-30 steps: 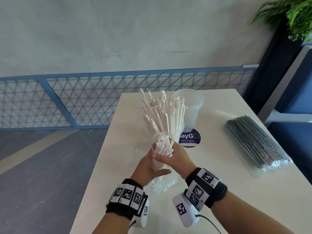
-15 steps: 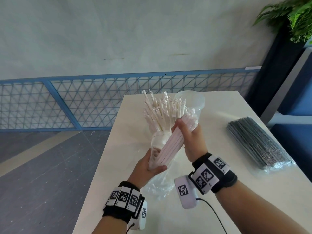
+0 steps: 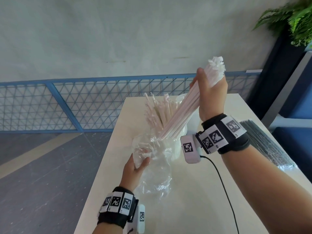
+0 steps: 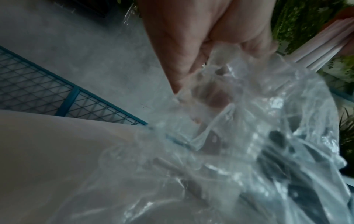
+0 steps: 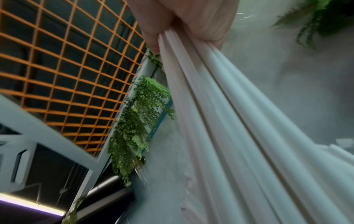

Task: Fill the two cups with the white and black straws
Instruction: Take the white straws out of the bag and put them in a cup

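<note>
two hands share the step: nearest, the crumpled clear plastic bag (image 3: pixel 152 169) is pinched at its mouth by the left hand (image 3: pixel 133 168), fingers curled into the film, low over the white table (image 3: pixel 194 200). above it, a bundle of white straws (image 3: pixel 182 115) is gripped near its top end by the right hand (image 3: pixel 211 92), fingers wrapped round it, the lower tips just clear of the bag's mouth. the bag is best held down and steady while the bundle is lifted fully free, so no straw is snagged in the film. just behind, the cup of white straws (image 3: pixel 157 112) is already crowded; the bundle should be squared and fed in tips first, beside the standing ones, gently enough that the cup is not tipped. an empty clear cup (image 3: pixel 181 100) is partly hidden behind the bundle. off to the right the pack of black straws (image 3: pixel 263 142) lies unopened, so the second cup is judged not yet begun.
</note>
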`<action>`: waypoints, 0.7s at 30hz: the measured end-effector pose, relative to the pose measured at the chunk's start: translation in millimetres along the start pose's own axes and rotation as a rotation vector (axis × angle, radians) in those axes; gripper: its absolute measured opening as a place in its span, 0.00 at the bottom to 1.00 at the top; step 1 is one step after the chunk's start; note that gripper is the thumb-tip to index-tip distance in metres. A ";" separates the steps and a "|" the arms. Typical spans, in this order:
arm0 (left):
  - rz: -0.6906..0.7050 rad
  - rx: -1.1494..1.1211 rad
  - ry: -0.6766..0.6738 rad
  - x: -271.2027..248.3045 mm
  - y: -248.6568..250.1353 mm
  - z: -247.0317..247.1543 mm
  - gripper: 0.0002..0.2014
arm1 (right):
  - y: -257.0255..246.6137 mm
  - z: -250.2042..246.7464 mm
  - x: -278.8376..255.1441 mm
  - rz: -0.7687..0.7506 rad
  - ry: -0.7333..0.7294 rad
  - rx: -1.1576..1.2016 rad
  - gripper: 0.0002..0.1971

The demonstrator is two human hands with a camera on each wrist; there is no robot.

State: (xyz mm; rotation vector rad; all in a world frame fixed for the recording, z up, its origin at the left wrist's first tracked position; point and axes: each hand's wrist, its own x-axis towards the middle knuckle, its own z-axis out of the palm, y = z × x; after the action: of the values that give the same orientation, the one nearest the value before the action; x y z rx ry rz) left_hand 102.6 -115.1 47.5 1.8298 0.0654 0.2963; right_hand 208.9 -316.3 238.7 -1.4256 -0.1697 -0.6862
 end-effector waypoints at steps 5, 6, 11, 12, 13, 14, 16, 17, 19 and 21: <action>-0.028 -0.066 0.102 -1.8 5.2 0.2 0.28 | -5.5 12.7 -12.3 -0.091 -0.088 -0.086 0.10; -0.020 -0.067 0.113 -2.5 7.6 -0.3 0.26 | -6.6 14.1 -13.3 -0.104 -0.099 -0.099 0.10; -0.014 -0.165 0.220 -4.4 9.9 -8.3 0.40 | -4.6 18.0 -5.5 -0.089 -0.096 -0.121 0.11; -0.017 -0.168 0.244 -5.5 9.5 -10.2 0.39 | -1.5 18.9 -6.2 -0.082 -0.110 -0.134 0.11; -0.025 -0.167 0.274 -6.5 9.8 -11.5 0.35 | 3.6 20.1 -7.9 -0.070 -0.137 -0.158 0.11; -0.040 -0.172 0.298 -6.9 11.1 -12.3 0.28 | 9.9 21.2 -10.9 -0.053 -0.170 -0.175 0.12; -0.071 -0.181 0.340 -7.4 20.2 -10.9 0.21 | 24.2 23.3 -18.5 0.007 -0.236 -0.185 0.13; -0.064 -0.183 0.357 -7.3 24.7 -9.8 0.19 | 32.4 24.2 -21.6 0.037 -0.261 -0.192 0.15; -0.041 -0.201 0.380 -6.5 33.7 -7.4 0.18 | 45.9 25.8 -25.7 0.088 -0.295 -0.230 0.20; -0.041 -0.213 0.401 -4.4 36.6 -6.8 0.17 | 57.3 26.0 -27.4 0.141 -0.315 -0.277 0.26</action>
State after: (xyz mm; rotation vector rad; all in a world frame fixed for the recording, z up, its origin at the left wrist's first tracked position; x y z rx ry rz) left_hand 92.8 -119.8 83.4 1.5353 0.3368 0.6148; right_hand 224.8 -283.1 180.7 -1.7904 -0.2238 -0.3751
